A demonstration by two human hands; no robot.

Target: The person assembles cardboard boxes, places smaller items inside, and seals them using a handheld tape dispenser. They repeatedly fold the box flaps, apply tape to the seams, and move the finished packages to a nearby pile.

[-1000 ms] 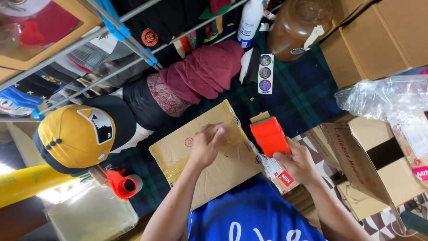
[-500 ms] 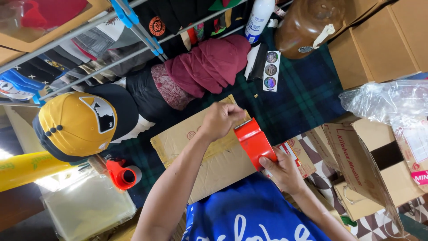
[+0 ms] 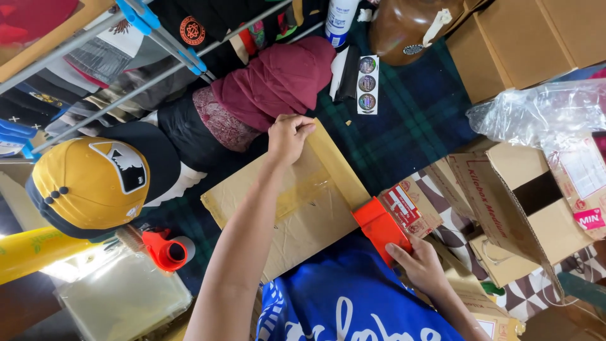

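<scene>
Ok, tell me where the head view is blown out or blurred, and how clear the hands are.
Head view: strongest glare at the lower left, on the clear plastic sheet beside the yellow roll; left hand, right hand, cardboard box and red tape dispenser look sharp and evenly lit.

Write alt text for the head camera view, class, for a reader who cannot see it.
A person's left hand presses the far end of a flat cardboard box while the right hand holds a red tape dispenser at its near edge, brown tape running between. Caps and open cartons lie around.
</scene>
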